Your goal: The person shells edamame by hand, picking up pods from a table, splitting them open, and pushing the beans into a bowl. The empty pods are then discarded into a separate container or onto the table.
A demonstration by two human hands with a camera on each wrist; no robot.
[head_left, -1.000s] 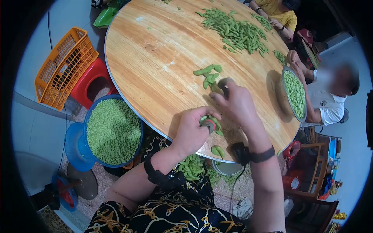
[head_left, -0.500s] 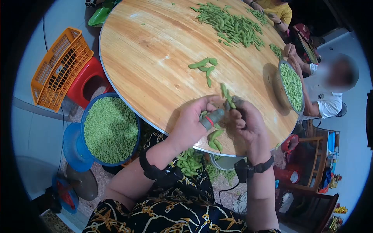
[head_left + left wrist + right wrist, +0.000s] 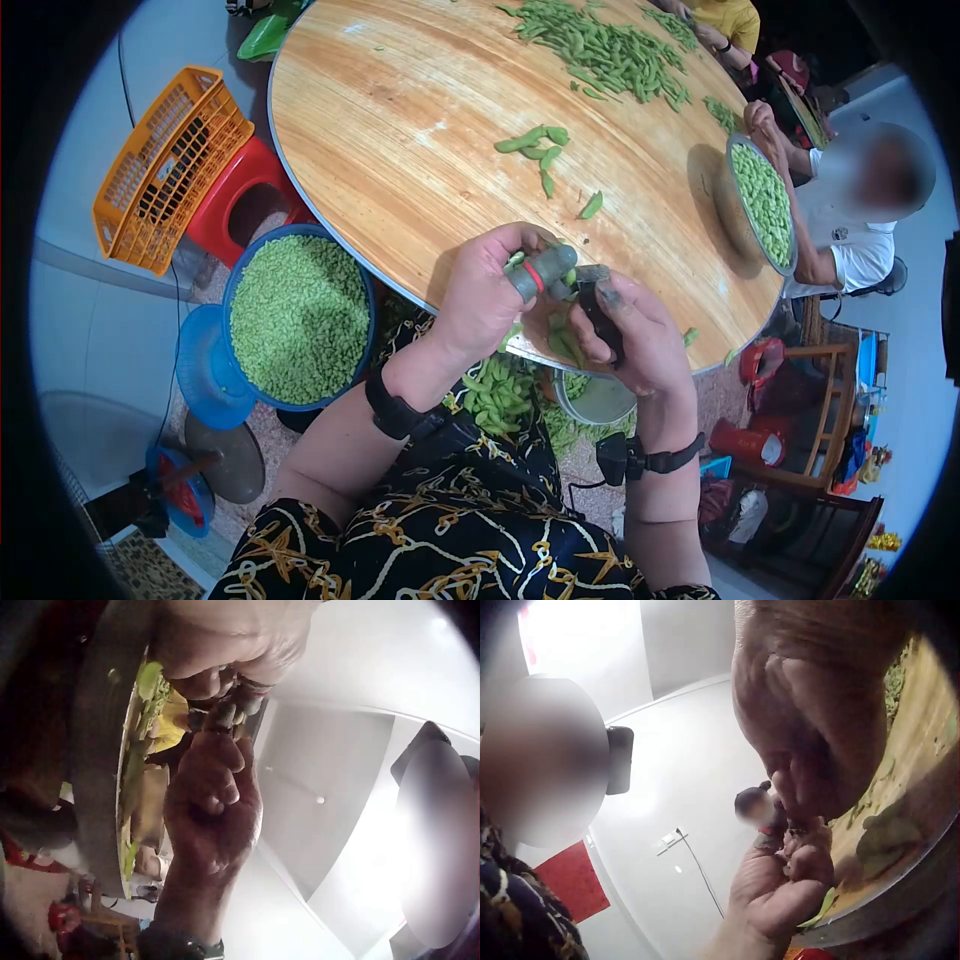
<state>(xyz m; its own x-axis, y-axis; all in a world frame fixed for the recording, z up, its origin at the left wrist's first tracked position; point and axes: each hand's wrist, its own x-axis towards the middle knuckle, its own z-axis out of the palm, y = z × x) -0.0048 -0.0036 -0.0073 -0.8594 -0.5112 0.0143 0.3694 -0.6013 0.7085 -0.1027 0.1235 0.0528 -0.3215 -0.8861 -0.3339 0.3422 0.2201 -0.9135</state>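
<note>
A single flat green bean pod (image 3: 591, 205) now lies apart on the round pale wooden table (image 3: 400, 170), right of centre, where bare wood showed earlier; the hands meet just below it, so the work seems centred at the fingertips; the left hand (image 3: 485, 290) is curled round green pod pieces (image 3: 515, 261); the right hand (image 3: 645, 335) has bent fingers near its thumb, but whether it grips anything I cannot tell.
</note>
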